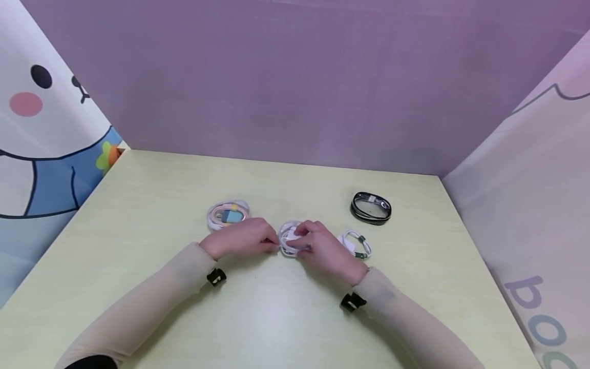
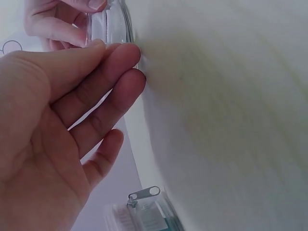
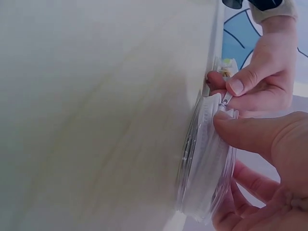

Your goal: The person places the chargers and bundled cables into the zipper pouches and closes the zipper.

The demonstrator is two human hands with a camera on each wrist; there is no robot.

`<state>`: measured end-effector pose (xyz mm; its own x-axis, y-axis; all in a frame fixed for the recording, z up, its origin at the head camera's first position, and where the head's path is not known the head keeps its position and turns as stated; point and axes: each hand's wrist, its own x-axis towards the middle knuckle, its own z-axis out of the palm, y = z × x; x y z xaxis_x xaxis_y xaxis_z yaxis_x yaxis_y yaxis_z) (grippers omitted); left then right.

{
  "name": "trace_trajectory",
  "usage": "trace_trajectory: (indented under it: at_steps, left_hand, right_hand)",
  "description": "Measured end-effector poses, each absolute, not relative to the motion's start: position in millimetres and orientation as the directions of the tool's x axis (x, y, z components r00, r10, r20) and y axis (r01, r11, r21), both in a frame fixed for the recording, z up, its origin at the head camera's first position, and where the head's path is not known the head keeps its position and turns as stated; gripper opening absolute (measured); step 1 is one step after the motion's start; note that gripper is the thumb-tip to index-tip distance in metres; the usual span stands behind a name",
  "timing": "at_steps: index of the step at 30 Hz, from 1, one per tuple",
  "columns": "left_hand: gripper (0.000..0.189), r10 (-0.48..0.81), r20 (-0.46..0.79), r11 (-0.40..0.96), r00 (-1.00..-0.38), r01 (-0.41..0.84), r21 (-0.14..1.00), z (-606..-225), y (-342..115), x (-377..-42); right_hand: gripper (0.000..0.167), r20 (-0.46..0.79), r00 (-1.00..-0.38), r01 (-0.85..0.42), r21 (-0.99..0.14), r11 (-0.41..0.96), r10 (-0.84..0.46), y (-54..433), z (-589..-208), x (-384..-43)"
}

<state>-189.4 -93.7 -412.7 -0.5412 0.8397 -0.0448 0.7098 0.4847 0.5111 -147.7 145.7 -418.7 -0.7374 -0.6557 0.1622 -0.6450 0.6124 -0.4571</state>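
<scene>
Clear zip case point(image 3: 206, 161): it is sitting face up at the middle of the bench, between both hands, holding something white; I cannot tell whether its underside is fully touching.
Left hand point(image 1: 244, 237): I am pinching the metal zip pull point(image 3: 227, 99) between thumb and forefinger, the other fingers curving loosely.
Right hand point(image 1: 324, 250): I am gripping the case, thumb pressing the zipped side, fingers lying over the upper face.
Zip step: I am judging that working the zip is the step in hand; whether it is opening or closing, I cannot tell.
Next pull: it is probably calling for a steady draw along the curved seam, the right fingers bracing the case against twisting.
Bench point(image 1: 258, 318): its pale, wood-toned top is carrying, from the left, a round case with pink cable point(image 1: 228, 213) just beyond the left hand, then the zip case, a white cable with green ties point(image 1: 367, 247) just beside the right hand, and a black coiled cable point(image 1: 372, 220) farther back.
Room cloths: a cartoon hanging point(image 1: 50, 118) is covering the left side, a plain purple backdrop point(image 1: 286, 82) is standing behind, and a pale lettered hanging point(image 1: 516, 205) is closing off the right.
</scene>
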Motion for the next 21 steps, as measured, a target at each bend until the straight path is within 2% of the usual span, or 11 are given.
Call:
trace_trajectory:
  at_steps: [3, 9, 17, 21]
  left_hand:
    - [0.013, 0.830, -0.058, 0.499, -0.555, 0.692, 0.521, -413.8, -93.7, -188.6]
    - [0.011, 0.785, -0.054, 0.553, -0.617, 0.659, 0.510, -415.3, -94.9, -188.9]
    - [0.012, 0.717, -0.020, 0.628, -0.697, 0.633, 0.453, -411.5, -97.3, -191.3]
    - [0.014, 0.682, 0.026, 0.660, -0.731, 0.631, 0.407, -411.2, -96.5, -193.5]
  right_hand:
    - [0.036, 0.169, -0.737, -0.642, -0.475, 0.601, -0.654, 146.7, -419.4, -148.8]
    - [0.037, 0.161, -0.730, -0.657, -0.433, 0.618, -0.664, 152.6, -419.0, -152.1]
    - [0.035, 0.183, -0.665, -0.716, -0.433, 0.548, -0.724, 171.9, -415.4, -160.0]
    - [0.038, 0.130, -0.648, -0.722, -0.419, 0.551, -0.750, 176.0, -415.5, -161.5]
